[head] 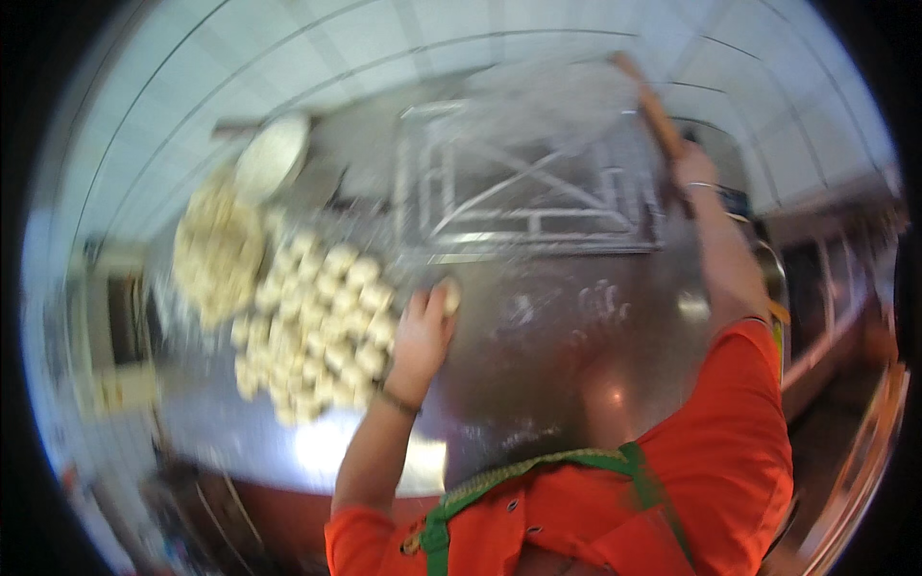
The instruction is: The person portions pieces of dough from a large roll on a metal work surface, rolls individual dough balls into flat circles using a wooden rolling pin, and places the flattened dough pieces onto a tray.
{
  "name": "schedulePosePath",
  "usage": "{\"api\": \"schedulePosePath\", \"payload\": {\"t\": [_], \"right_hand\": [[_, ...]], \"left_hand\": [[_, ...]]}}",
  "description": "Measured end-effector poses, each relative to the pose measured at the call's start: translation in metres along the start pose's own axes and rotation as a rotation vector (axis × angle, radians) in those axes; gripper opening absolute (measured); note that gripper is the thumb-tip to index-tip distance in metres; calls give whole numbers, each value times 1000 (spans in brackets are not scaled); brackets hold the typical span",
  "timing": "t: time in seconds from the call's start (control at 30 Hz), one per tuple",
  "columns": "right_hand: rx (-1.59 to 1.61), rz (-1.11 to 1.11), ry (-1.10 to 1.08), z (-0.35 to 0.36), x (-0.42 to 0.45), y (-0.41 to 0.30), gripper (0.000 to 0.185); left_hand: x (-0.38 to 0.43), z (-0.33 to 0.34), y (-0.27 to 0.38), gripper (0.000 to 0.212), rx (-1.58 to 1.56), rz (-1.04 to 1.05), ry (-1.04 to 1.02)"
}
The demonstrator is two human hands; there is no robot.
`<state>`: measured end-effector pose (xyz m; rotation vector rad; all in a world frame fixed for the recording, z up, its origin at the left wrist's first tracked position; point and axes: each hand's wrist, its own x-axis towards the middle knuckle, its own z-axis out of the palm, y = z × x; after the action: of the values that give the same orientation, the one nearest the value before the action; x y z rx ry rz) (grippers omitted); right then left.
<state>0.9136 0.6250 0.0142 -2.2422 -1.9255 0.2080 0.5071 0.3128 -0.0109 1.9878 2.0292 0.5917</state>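
Observation:
My left hand (420, 335) is closed on a small dough piece (451, 297), held at the fingertips just above the steel table (526, 345). Left of that hand lies a heap of many similar pale dough pieces (317, 331). At the upper right, my right hand (696, 167) grips a wooden rolling pin (654, 111) by its near part. The pin slants up and away to the left, beside a flour-dusted rectangular metal tray or frame (533, 241) with crossing bars. Motion blur softens the view.
White flour (562, 90) is heaped over the frame's far part. A large dough mass (220, 252) lies at the left, beside a tilted pale bowl (274, 158). Tiled wall (432, 29) rises behind the table. A round metal vessel (771, 270) stands past my right arm.

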Motion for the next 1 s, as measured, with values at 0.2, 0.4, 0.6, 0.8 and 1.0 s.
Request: {"api": "schedulePosePath", "payload": {"t": [0.2, 0.4, 0.6, 0.8, 1.0], "right_hand": [[3, -100, -87, 24, 48, 77, 52], [411, -25, -445, -21, 30, 63, 43], [777, -47, -208, -68, -165, 11, 28], [646, -117, -259, -75, -340, 39, 41], [544, -145, -353, -66, -442, 37, 48]], "left_hand": [[2, -6, 13, 44, -83, 24, 55], [-57, 25, 56, 52, -147, 56, -79], [-73, 29, 38, 41, -158, 265, -25], [-91, 17, 17, 40, -913, -221, -84], [-84, 36, 18, 34, -201, 165, 206]]}}
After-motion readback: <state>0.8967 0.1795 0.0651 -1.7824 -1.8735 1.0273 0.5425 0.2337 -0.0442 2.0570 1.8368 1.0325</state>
